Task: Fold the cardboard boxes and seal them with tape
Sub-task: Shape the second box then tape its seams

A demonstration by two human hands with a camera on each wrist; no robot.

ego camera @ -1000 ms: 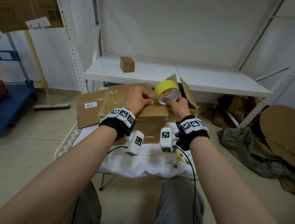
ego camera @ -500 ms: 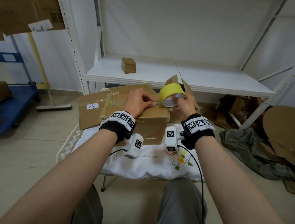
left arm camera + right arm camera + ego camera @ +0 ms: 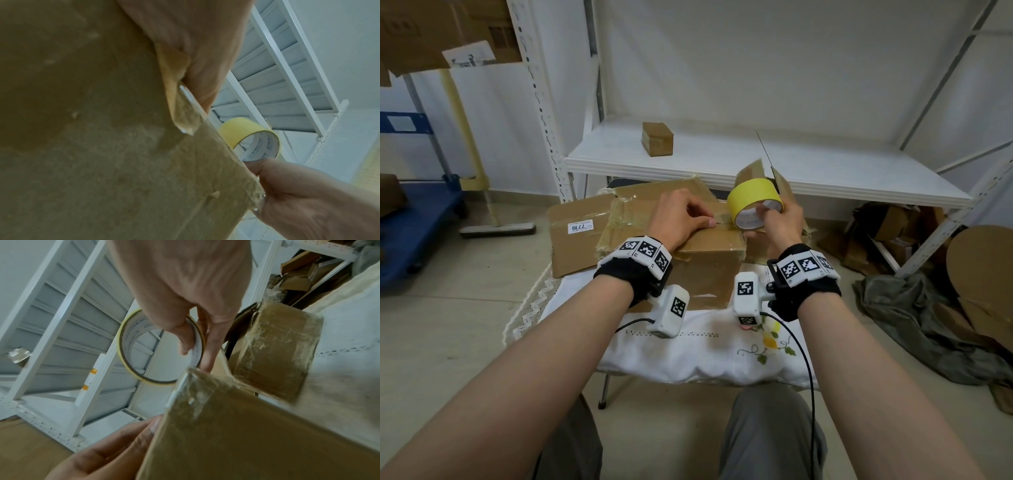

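Note:
A brown cardboard box (image 3: pixel 705 263), wrapped in shiny clear tape, stands on the cloth-covered table (image 3: pixel 688 356). My left hand (image 3: pixel 683 219) lies on the box top with curled fingers, its thumb holding a tape strip down near the right edge. The right hand (image 3: pixel 779 224) grips a yellow tape roll (image 3: pixel 753 193) just past the box's far right corner, thumb inside the core. In the left wrist view the roll (image 3: pixel 242 129) shows beyond the box edge (image 3: pixel 216 142). In the right wrist view the thumb hooks the roll (image 3: pixel 127 337) above the box corner (image 3: pixel 205 394).
A flattened carton (image 3: pixel 575 233) lies left of the box. A second box with raised flaps (image 3: pixel 780 178) stands behind the roll. A small box (image 3: pixel 657 138) sits on the white shelf (image 3: pixel 842 174). Cardboard scraps (image 3: pixel 979 274) and a dark cloth (image 3: pixel 900 308) lie at right, a blue cart (image 3: pixel 414 222) at left.
The right hand has carried the tape roll to the right and slightly up, away from the left hand. The left hand stays on the box top.

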